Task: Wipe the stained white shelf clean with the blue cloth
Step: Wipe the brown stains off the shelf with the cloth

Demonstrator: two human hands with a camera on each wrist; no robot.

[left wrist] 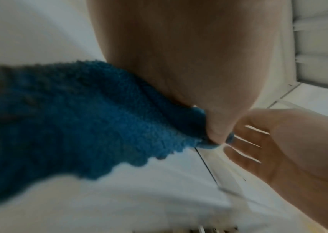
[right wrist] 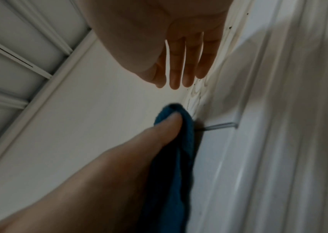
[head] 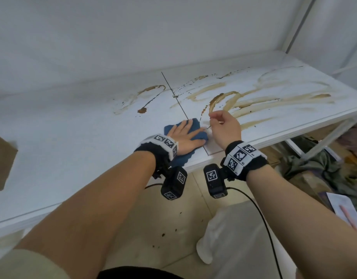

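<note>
The white shelf (head: 73,137) carries brown smears (head: 244,103) across its right half and a brown blot (head: 142,110) near the middle. The blue cloth (head: 200,135) lies near the front edge, just at the seam between two panels. My left hand (head: 184,131) presses flat on the cloth with straight fingers; in the left wrist view the palm (left wrist: 189,63) bears on the cloth (left wrist: 79,118). My right hand (head: 219,121) hovers just right of it, fingers relaxed and empty, seen also as the right hand (right wrist: 179,71) above the cloth (right wrist: 175,173).
A cardboard box (head: 2,162) sits at the shelf's left end. Brown drops (head: 163,234) spot the tiled floor below. A white plastic bag (head: 223,238) and a pile of fabric (head: 314,168) lie under the right side. A metal upright (head: 300,23) rises at the back right.
</note>
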